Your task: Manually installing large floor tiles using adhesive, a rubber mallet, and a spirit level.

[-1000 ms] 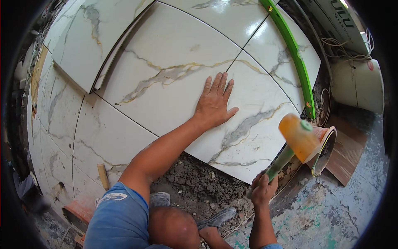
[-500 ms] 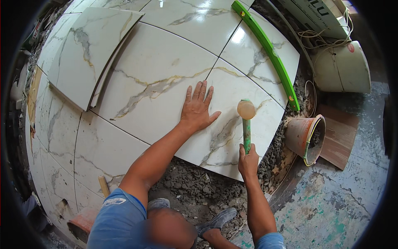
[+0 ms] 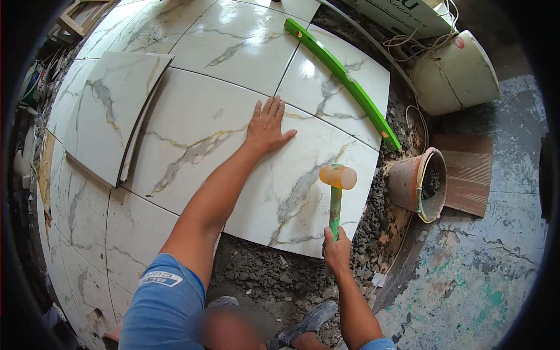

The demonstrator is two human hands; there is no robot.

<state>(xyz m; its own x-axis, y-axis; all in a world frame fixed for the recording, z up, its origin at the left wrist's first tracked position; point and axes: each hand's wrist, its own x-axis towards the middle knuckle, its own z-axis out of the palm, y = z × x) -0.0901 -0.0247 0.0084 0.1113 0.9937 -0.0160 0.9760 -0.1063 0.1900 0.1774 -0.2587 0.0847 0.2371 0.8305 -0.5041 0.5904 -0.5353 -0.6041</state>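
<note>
"What lay farthest left?"

"A stack of loose tiles (image 3: 108, 119), resting on the laid floor in the left of the frame."

"And the left hand (image 3: 268, 129)?"

"Just above the middle of the frame, palm down on the pale floor, fingers stretched straight and thumb spread wide. It gripped nothing, and its fingertips were at a seam."

"What was beneath it, lower down?"

"Dark, crumbly material (image 3: 268, 277), showing at lower centre along the near edge of a grey-veined tile (image 3: 303, 175). That tile was just right of centre."

"Where was the right hand (image 3: 338, 251)?"

"Right of centre and lower, with its fingers curled firmly around the green handle of a mallet (image 3: 335, 177). The mallet's amber head showed against the veined tile; I couldn't tell whether they touched."

"Anything above that?"

"A bright green bar (image 3: 344, 84), slanting across the tiles from upper centre toward the right."

"And at the far right?"

"A dirty bucket (image 3: 406, 184) tipped on its side, dark stuff inside. A pale container (image 3: 458, 73) was above it at upper right, and a brown ridged panel (image 3: 471, 175) lay just beside the bucket."
</note>
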